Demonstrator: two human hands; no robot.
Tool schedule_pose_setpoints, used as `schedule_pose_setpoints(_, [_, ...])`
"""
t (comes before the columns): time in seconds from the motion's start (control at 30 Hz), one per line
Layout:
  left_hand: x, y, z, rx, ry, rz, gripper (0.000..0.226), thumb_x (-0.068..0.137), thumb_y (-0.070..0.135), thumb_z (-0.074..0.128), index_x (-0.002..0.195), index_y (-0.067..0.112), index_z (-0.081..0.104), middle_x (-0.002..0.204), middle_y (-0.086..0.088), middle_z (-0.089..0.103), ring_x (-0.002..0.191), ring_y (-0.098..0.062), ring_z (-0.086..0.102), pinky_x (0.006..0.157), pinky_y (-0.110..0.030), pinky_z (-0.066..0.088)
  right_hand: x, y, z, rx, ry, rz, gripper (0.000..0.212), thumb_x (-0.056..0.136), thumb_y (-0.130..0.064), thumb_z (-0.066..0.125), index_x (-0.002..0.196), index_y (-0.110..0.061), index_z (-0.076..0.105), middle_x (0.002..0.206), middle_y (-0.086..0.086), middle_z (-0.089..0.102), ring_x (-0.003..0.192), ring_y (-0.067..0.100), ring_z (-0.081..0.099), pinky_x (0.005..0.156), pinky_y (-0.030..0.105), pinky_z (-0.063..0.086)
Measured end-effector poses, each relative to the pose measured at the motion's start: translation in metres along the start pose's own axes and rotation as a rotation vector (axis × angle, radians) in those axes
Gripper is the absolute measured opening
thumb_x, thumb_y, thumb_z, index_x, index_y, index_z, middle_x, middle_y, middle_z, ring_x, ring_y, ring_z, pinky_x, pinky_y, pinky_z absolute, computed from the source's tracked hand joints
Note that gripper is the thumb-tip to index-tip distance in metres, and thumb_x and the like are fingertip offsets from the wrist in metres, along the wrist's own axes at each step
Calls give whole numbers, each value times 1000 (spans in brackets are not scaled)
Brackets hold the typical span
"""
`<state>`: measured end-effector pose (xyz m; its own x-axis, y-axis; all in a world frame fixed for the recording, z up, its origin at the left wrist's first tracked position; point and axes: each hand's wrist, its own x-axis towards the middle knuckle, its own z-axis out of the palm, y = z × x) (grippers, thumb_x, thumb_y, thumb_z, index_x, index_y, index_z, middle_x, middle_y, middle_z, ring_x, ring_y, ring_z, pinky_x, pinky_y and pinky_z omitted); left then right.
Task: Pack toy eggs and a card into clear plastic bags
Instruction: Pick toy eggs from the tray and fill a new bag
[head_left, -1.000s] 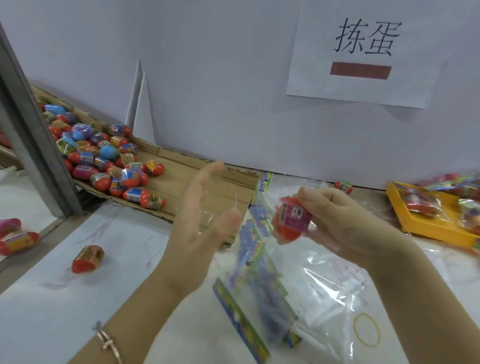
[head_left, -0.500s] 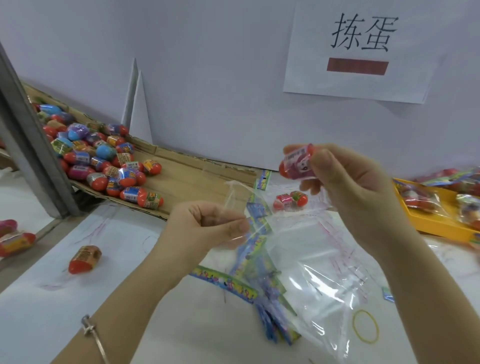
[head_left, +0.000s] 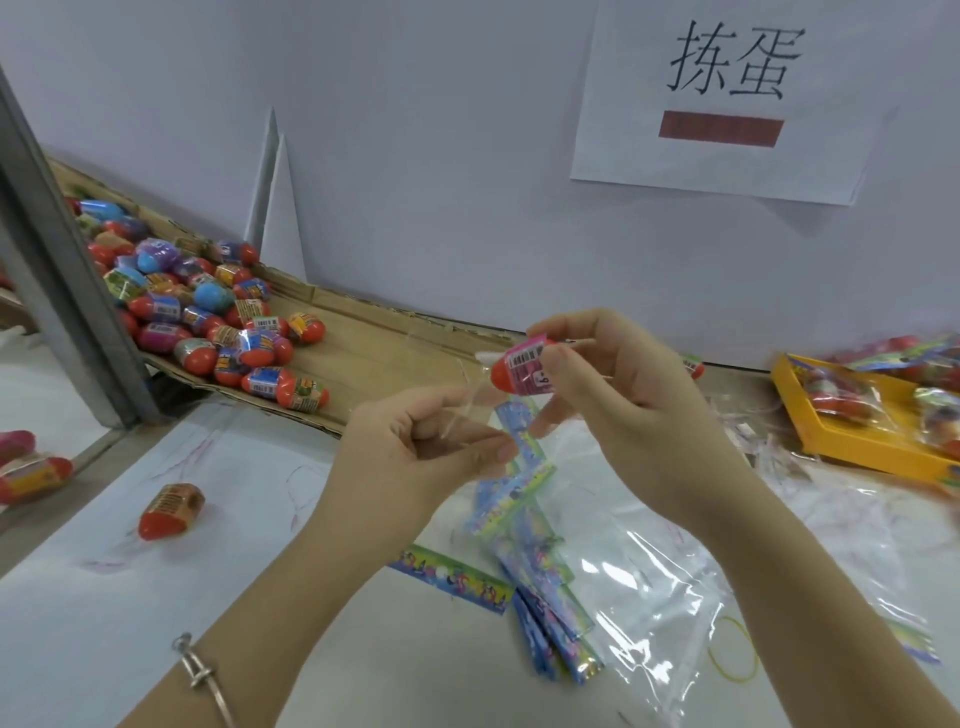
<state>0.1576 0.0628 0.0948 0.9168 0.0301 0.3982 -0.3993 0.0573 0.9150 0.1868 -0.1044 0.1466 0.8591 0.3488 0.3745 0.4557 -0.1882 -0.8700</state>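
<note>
My left hand (head_left: 415, 447) pinches the top edge of a clear plastic bag (head_left: 613, 566) that hangs down in front of me over the table. A colourful printed card (head_left: 511, 499) shows inside the bag. My right hand (head_left: 613, 395) grips a red toy egg (head_left: 519, 370) with a pink label, right beside the bag's upper edge. A heap of toy eggs (head_left: 208, 306) lies on a cardboard sheet (head_left: 395, 358) at the back left. One loose orange egg (head_left: 171, 510) rests on the white table at the left.
More printed cards (head_left: 452, 577) and bags lie flat on the table below my hands, with a yellow rubber band (head_left: 733, 649) beside them. A yellow tray (head_left: 831, 436) of packed bags stands at the right. A grey metal post (head_left: 57, 291) rises at the left, with two more eggs beyond it.
My left hand went from spread wide to pinching the bag's edge. My right hand carried the egg up, then back down towards the bag's top edge.
</note>
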Motion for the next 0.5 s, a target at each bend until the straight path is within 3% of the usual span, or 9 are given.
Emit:
schedule_pose_setpoints(0.13, [-1, -1, 0, 66, 21, 37, 37, 64, 21, 79, 94, 42, 76, 82, 4, 77, 69, -16, 74, 64, -21, 57, 1, 1, 0, -84, 70, 20, 13, 91, -38, 56, 90, -28, 63, 80, -3, 72, 59, 13, 66, 68, 42, 55])
schedule_pose_setpoints(0.23, [0, -2, 0, 93, 17, 60, 41, 66, 23, 82, 99, 45, 74, 92, 10, 76, 70, -11, 73, 64, -20, 56, 0, 0, -2, -131, 45, 54, 19, 84, -46, 52, 91, -30, 60, 69, -5, 71, 56, 6, 62, 59, 26, 46])
schedule_pose_setpoints(0.33, [-1, -1, 3, 105, -6, 114, 42, 67, 29, 82, 102, 48, 72, 95, 15, 75, 78, -6, 73, 68, -17, 55, -1, 1, 1, -153, 21, 90, 18, 88, -41, 57, 90, -23, 57, 61, -7, 69, 42, -2, 52, 45, 9, 34])
schedule_pose_setpoints(0.4, [-1, -2, 3, 128, -6, 158, 46, 68, 28, 84, 104, 51, 70, 97, 19, 74, 85, -3, 71, 72, -17, 56, -4, 1, 6, -187, 30, 100, 18, 89, -41, 59, 88, -23, 57, 62, -5, 69, 38, -2, 49, 40, 8, 32])
schedule_pose_setpoints(0.5, [-2, -6, 3, 133, 15, 173, 47, 70, 27, 79, 113, 43, 69, 103, 14, 74, 94, -8, 71, 79, -21, 56, -7, 2, 13, -368, 11, 76, 24, 86, -51, 53, 85, -28, 50, 70, -6, 70, 49, -1, 53, 49, 10, 35])
